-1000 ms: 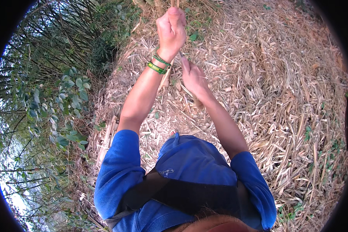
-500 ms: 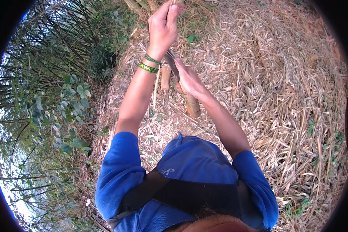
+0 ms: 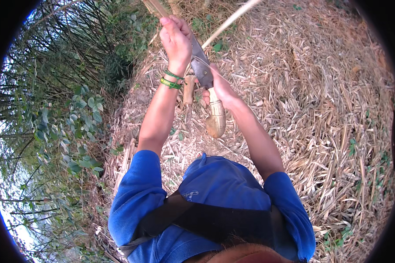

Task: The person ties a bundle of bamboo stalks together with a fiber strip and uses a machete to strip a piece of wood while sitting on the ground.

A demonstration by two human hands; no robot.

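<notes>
Item: knife (image 3: 206, 87), broad-bladed, with a pale wooden handle (image 3: 216, 116) that swells to a rounded butt. Location: upper middle of the head view, held out in front of the person above ground covered in dry leaf litter (image 3: 320, 114). Long axis: runs from the butt, nearest the person, up and slightly leftward to the blade (image 3: 199, 59), which points away from the body toward the top of the frame. The butt end hangs free below the hand.

Right hand (image 3: 219, 85): fingers wrapped tight around the upper part of the handle, just below the blade; grip closed on the knife.

Left hand (image 3: 175, 37): raised higher and further out than the right, fist closed around a thin pale bamboo strip (image 3: 230, 19). The strip leaves the fist and slants up to the right, out of the top of the frame. The blade lies just right of this hand, at the wrist and palm; whether its edge touches the strip cannot be told. Green bands (image 3: 171, 79) circle the left wrist.

Also in view: a short cut bamboo stump (image 3: 188, 90) standing in the litter just left of the handle; thicker bamboo stalks (image 3: 152, 6) at the top edge; green leafy shrubs (image 3: 70, 127) along the left side; blue sleeves (image 3: 136, 193) of the person's shirt and a dark strap (image 3: 206, 221) across the chest
</notes>
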